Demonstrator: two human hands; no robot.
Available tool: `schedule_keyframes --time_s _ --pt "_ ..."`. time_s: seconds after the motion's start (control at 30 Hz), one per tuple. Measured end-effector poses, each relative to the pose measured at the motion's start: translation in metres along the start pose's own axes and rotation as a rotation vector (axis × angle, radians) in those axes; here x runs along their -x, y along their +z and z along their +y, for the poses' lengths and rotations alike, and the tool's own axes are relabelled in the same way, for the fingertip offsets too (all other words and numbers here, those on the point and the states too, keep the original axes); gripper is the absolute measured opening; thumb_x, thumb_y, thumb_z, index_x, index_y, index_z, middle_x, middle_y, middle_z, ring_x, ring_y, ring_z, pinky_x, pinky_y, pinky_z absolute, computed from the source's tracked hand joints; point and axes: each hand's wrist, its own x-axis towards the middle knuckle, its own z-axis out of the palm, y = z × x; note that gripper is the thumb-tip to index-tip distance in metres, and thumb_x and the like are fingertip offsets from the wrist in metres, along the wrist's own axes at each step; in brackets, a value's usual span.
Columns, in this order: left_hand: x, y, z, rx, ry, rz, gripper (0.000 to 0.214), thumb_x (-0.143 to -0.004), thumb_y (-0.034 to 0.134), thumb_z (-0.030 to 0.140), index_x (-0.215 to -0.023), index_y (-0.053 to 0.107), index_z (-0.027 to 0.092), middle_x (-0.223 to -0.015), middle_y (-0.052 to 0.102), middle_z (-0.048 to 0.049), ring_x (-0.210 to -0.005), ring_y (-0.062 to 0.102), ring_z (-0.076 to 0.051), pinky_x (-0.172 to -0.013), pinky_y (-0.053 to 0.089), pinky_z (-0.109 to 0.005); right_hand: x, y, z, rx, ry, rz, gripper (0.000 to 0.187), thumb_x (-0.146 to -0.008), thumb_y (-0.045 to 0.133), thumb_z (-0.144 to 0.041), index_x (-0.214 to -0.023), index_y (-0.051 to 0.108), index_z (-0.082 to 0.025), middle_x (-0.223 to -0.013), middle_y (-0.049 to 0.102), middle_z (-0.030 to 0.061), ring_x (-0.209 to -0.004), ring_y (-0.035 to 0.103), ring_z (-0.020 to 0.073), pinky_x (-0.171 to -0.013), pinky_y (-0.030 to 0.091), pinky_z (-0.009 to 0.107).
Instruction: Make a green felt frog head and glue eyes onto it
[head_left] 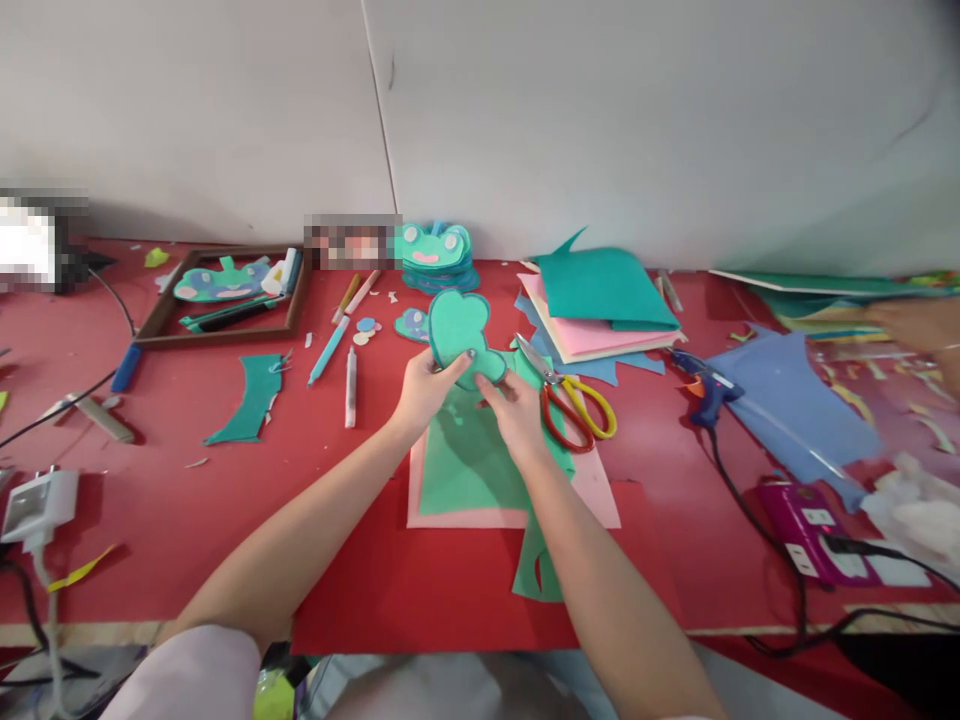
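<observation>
Felt cutout [459, 322], green with a dark outline, is pinched in the left hand [429, 385] and right hand [519, 408], above a green felt sheet [469, 465]; red-and-yellow-handled scissors [553, 377] lie just beside the latter hand.

Lobed, dark-edged green cutout [459, 325], held face-up between left hand [430, 388] and right hand [519, 408]

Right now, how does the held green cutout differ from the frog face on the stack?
The green cutout is dark-edged and shows no features; the frog face has pale eyes and a pink mouth. Fingers hold the green cutout up; the frog face lies atop a stack. Both are green.
</observation>
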Motion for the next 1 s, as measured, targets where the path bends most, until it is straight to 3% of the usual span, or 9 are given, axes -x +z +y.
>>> schedule_keyframes --time_s 0.13,0.37,0.57,0.63,0.77,0.83,0.9,1.0 --pt "-0.002 0.004 0.002 -0.062 -0.019 -0.109 0.034 -0.065 0.068 0.040 -0.083 0.068 0.011 -0.085 0.070 -0.0076 -0.079 0.065 -0.021 -0.073 0.052 -0.030 -0.001 -0.002 0.001 0.015 0.006 0.016 0.031 -0.069 0.063 -0.043 -0.090 0.065 -0.020 -0.088 0.063 0.0013 -0.079 0.058 0.0172 -0.054 0.052 0.027" --pt "-0.003 0.003 -0.001 0.081 -0.191 -0.169 0.037 -0.062 0.071 0.041 -0.085 0.068 0.012 -0.089 0.070 -0.0093 -0.083 0.065 -0.022 -0.075 0.052 -0.032 -0.002 -0.002 0.004 -0.046 0.032 0.013 0.031 -0.068 0.063 -0.043 -0.089 0.065 -0.021 -0.088 0.063 0.0009 -0.078 0.059 0.0171 -0.054 0.053 0.027" --pt "-0.004 0.002 0.006 -0.069 -0.117 -0.104 0.033 -0.062 0.071 0.039 -0.082 0.068 0.013 -0.088 0.071 -0.0075 -0.084 0.065 -0.023 -0.078 0.052 -0.034 -0.002 -0.003 -0.002 0.050 0.014 -0.033 0.030 -0.071 0.060 -0.045 -0.085 0.064 -0.019 -0.082 0.062 0.0016 -0.074 0.058 0.0167 -0.055 0.052 0.027" --pt "-0.006 -0.001 0.012 -0.103 -0.095 -0.063 0.032 -0.063 0.070 0.038 -0.084 0.068 0.013 -0.089 0.071 -0.0068 -0.085 0.065 -0.023 -0.078 0.053 -0.034 -0.001 -0.013 -0.015 0.210 -0.018 -0.059 0.030 -0.075 0.056 -0.045 -0.086 0.064 -0.018 -0.084 0.062 0.0036 -0.078 0.058 0.0179 -0.059 0.051 0.028" --pt "-0.012 -0.011 0.023 -0.148 -0.079 -0.016 0.032 -0.064 0.070 0.034 -0.088 0.067 0.014 -0.093 0.070 -0.0069 -0.087 0.065 -0.022 -0.078 0.053 -0.034 0.008 -0.052 -0.040 0.841 -0.116 0.118 0.025 -0.080 0.051 -0.035 -0.094 0.062 -0.019 -0.091 0.061 0.0074 -0.081 0.057 0.0186 -0.076 0.046 0.033" --pt "-0.015 -0.015 0.025 -0.162 -0.081 0.000 0.033 -0.064 0.070 0.033 -0.091 0.066 0.014 -0.095 0.070 -0.0075 -0.087 0.065 -0.023 -0.078 0.053 -0.034 0.016 -0.073 -0.044 1.181 -0.036 0.209 0.027 -0.076 0.054 -0.032 -0.099 0.060 -0.018 -0.096 0.057 0.0103 -0.088 0.056 0.0224 -0.077 0.045 0.035" --pt "-0.017 -0.017 0.024 -0.153 -0.080 0.005 0.035 -0.064 0.070 0.033 -0.093 0.066 0.014 -0.096 0.069 -0.0077 -0.088 0.065 -0.022 -0.079 0.053 -0.035 0.021 -0.088 -0.042 1.424 0.114 0.216 0.033 -0.075 0.055 -0.031 -0.104 0.056 -0.016 -0.097 0.054 0.0119 -0.092 0.054 0.0254 -0.075 0.044 0.036" --pt "-0.019 -0.017 0.021 -0.125 -0.059 -0.016 0.037 -0.064 0.070 0.034 -0.094 0.065 0.014 -0.097 0.069 -0.0079 -0.089 0.065 -0.023 -0.080 0.052 -0.035 0.023 -0.099 -0.034 1.523 0.237 0.112 0.035 -0.075 0.051 -0.032 -0.107 0.052 -0.016 -0.101 0.052 0.0112 -0.089 0.056 0.0236 -0.069 0.044 0.032"
